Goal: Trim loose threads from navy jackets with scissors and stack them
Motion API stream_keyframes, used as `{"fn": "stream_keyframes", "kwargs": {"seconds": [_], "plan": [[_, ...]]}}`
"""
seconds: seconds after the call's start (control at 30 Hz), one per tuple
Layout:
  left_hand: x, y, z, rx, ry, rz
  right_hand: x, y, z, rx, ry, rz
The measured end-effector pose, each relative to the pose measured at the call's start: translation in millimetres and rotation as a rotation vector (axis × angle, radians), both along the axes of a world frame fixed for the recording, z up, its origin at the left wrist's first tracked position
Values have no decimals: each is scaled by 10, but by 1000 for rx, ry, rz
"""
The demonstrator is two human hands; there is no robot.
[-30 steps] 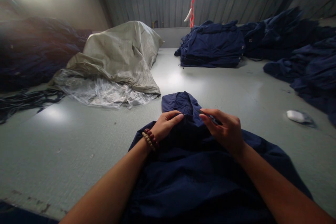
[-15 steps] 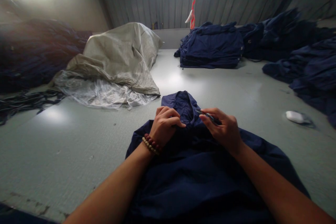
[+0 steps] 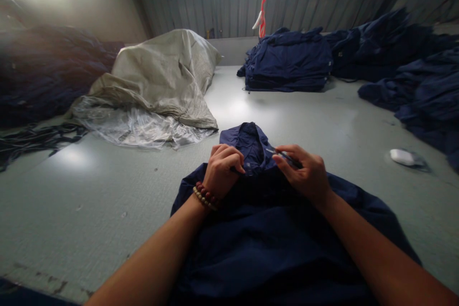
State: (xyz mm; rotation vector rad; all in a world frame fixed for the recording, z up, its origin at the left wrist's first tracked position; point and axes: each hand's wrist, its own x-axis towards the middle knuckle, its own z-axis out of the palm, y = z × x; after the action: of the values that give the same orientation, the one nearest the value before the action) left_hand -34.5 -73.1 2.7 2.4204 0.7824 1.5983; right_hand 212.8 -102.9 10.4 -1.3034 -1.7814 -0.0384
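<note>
So I'm standing by the table here, and the dark navy, thin-cloth garment [image 3: 279,244] is spread right in front of the person on the pale grey-green tabletop [image 3: 107,196], its lighter purplish-navy gathered opening [image 3: 251,146] pointing away from the body. The left hand [image 3: 223,168], with two strings of red and tan round beads [image 3: 205,195] at the wrist, has its fingers curled in close, thumb and forefinger seemingly nipped on a dark bit of the garment at the left of that opening. The right hand [image 3: 304,169] has a narrow pinch on a slim dark tool with a pale pointed tip [image 3: 285,157], the tip just beside the opening's right edge — can't tell whether it touches the cloth or what kind of tool it is.

My two cents on doing this well: the left pinch should hold the edge flat and slightly taut, since loose folds could easily catch the point. I'd angle the tip along the edge, not into it — thin cloth like that probably snags fast — and mind the left fingertips.
</note>
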Motion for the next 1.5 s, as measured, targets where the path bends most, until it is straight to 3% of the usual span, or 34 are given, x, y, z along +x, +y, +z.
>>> {"fn": "stream_keyframes", "kwargs": {"seconds": [0.1,0.2,0.27,0.47,0.57,0.67,0.77,0.87,1.0,1.1,1.23,1.33,1.5], "plan": [[-3,11,-15,-32,25,1,238,103,-16,7,25,-390],[-8,18,-33,-42,72,6,528,221,-115,-334,-179,-654],[-13,14,-38,-28,95,-7,651,275,-199,-498,-325,-688],[-36,-21,-39,36,81,-54,665,312,-309,-503,-358,-682],[-47,14,-57,-27,179,-111,671,314,-330,-500,-339,-686],[-65,87,-72,-255,415,-246,686,327,-346,-505,-307,-625],[-99,138,-57,-445,561,-370,626,321,-287,-373,-163,-549],[-132,141,-21,-478,549,-398,443,241,-136,-238,-25,-424],[-136,121,-5,-502,485,-432,126,58,40,-163,27,-74],[-111,103,-34,-510,370,-334,-14,-27,59,-188,41,111],[-74,72,-77,-420,245,-151,-27,-30,23,-240,90,180],[-55,51,-85,-338,154,-107,4,-15,20,-260,152,190],[-33,38,-83,-337,-16,-103,23,-20,25,-282,153,228]]}}
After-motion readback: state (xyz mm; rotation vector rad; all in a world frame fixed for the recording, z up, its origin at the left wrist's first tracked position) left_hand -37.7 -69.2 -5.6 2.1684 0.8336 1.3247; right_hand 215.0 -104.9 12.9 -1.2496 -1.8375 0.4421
